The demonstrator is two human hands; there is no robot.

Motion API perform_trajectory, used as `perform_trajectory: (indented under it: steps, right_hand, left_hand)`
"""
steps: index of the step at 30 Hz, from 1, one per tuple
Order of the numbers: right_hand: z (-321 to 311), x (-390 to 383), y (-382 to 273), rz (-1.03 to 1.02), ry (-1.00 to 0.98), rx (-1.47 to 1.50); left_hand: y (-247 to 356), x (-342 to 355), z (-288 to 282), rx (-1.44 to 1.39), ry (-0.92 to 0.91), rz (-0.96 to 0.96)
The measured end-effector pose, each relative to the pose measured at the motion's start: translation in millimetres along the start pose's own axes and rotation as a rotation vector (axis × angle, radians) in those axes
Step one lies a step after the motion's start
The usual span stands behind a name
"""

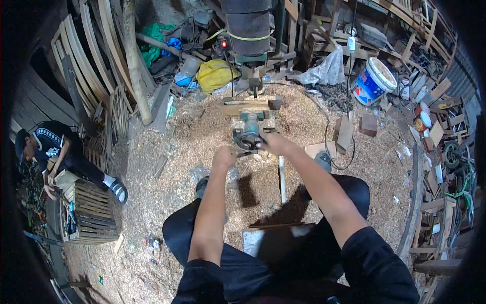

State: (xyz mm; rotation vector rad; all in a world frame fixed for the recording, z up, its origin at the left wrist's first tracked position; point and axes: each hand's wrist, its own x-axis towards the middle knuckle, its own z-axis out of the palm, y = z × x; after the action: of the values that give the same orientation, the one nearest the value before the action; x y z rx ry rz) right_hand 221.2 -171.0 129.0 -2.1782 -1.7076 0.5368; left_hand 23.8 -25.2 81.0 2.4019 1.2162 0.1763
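A drilling machine stands ahead of me, its dark column [248,28] rising over a wooden block [246,106] clamped on the green table. Below the table sits a round black handwheel [249,140]. My right hand [275,144] grips the right rim of that wheel. Just left of the wheel and slightly lower, my left hand [224,157] is closed around a small crank or lever; what it holds is mostly hidden by the fingers. Both forearms reach forward from the lower edge over my dark trousers.
Sawdust [167,192] covers the floor. Another person [55,152] crouches at the left beside a slatted wooden crate [93,213]. A blue and white bucket [374,81], a yellow bag [215,75], bent wooden strips [86,66] and stacked timber ring the machine.
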Motion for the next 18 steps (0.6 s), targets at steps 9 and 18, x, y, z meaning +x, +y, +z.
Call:
perform_trajectory:
  steps: [9, 18]
  right_hand:
    - [1, 12, -27, 0.131, -0.031, -0.116]
    - [22, 21, -13, 0.142, -0.055, -0.104]
  left_hand:
    - [-14, -12, 37, -0.010, -0.021, 0.007]
    - [-46, -1, 53, 0.007, -0.075, -0.114]
